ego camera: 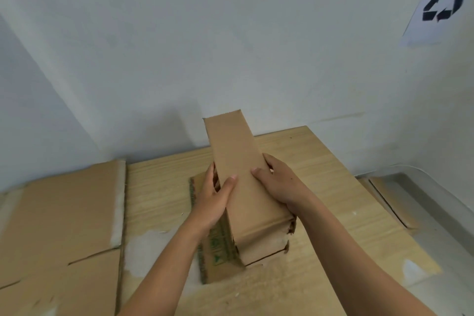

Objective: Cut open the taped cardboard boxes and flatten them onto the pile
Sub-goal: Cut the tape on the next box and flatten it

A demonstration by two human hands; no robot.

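A long, narrow brown cardboard box (238, 169) is tilted up over the middle of the wooden table (320, 156), its far end raised toward the wall. My left hand (213, 200) grips its left side with the thumb on top. My right hand (277, 182) grips its right side, thumb on the top face. The box's near end is creased and torn, with a loose flap below. Under the box lies a flat piece of cardboard (218, 259) with green print along its frayed edge. No cutting tool is visible.
A large flattened cardboard sheet (64, 226) covers the table's left part. To the right stands a pale plastic bin (436, 202) holding cardboard pieces. A recycling sign (446, 0) hangs on the white wall. White scuffed patches mark the table near the front.
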